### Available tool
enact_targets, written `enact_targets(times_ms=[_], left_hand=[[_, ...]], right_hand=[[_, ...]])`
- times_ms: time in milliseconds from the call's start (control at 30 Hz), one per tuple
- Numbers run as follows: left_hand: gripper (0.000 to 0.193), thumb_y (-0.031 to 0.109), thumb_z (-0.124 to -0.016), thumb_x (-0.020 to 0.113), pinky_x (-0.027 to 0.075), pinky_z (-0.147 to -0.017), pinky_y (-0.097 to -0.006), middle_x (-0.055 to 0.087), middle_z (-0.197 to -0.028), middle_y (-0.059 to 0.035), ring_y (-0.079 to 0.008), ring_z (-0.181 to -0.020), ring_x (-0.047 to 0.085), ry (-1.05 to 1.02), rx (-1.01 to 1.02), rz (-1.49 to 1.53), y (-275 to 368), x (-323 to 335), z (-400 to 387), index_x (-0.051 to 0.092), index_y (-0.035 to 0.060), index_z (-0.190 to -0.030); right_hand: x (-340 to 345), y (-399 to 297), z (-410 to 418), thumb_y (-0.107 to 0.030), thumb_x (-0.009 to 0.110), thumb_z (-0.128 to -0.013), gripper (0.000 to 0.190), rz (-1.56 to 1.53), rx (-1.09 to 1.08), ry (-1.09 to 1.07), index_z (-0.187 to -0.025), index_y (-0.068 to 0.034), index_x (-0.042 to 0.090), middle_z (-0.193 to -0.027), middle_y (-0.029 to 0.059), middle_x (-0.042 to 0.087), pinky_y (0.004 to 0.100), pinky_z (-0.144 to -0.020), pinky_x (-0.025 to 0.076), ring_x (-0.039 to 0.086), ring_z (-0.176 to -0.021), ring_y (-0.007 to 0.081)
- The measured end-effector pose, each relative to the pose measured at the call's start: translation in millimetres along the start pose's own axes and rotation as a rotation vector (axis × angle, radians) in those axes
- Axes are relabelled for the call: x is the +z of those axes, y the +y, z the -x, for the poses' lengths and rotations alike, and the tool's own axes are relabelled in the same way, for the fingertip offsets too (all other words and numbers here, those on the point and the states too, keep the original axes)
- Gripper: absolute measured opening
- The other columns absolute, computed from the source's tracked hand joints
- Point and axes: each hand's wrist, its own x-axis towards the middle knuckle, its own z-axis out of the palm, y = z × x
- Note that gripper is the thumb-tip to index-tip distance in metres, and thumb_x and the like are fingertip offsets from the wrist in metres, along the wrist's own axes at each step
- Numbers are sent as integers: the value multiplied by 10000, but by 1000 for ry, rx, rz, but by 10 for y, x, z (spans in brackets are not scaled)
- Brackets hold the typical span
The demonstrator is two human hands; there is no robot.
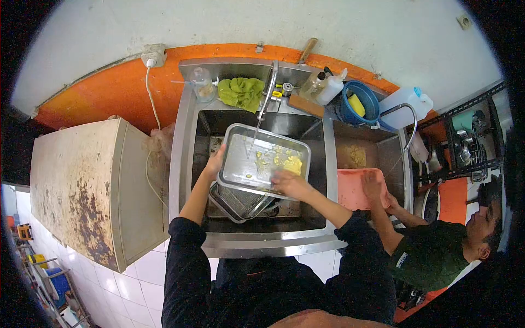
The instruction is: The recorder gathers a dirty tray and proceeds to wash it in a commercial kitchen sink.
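Note:
My left hand (215,161) grips the left rim of a rectangular metal tray (236,166), which is tilted over the large sink basin. Yellow scraps (293,165) lie on the tray's floor, heaped toward its right end. My right hand (290,184) reaches over the tray's near right side, its fingers by the scraps; blur hides whether they hold anything. From the flexible spring tap (270,88) a thin stream of water falls into the tray. Beneath it, more metal trays and a mesh rack (248,203) rest in the stainless steel sink (262,238).
At right, another person's hands (372,186) work on a pink tray (348,188) over the second basin, beside a second tap (404,107). Behind stand a green cloth (241,92), bottles (329,90), a blue bucket (348,92) and a jerrycan (404,108). A rusty white cabinet (78,184) flanks the left.

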Motion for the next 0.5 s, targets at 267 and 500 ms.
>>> enact_targets(times_ms=[267, 500], left_hand=[[604, 451, -814, 376, 403, -747, -288, 506, -999, -120, -180, -864, 500, 365, 67, 321, -501, -75, 650, 434, -102, -1049], [538, 410, -844, 334, 382, -772, -269, 501, -1023, -112, -173, -897, 488, 586, 195, 361, -736, 225, 929, 427, -69, -1071]], right_hand=[[48, -320, 61, -67, 489, -696, 200, -9, 765, 360, -885, -39, 550, -956, 137, 542, 369, -831, 367, 487, -947, 272], [358, -937, -575, -156, 421, -817, 339, -687, 781, 518, -1104, 25, 421, -978, 224, 514, 327, -805, 384, 503, -916, 310]])
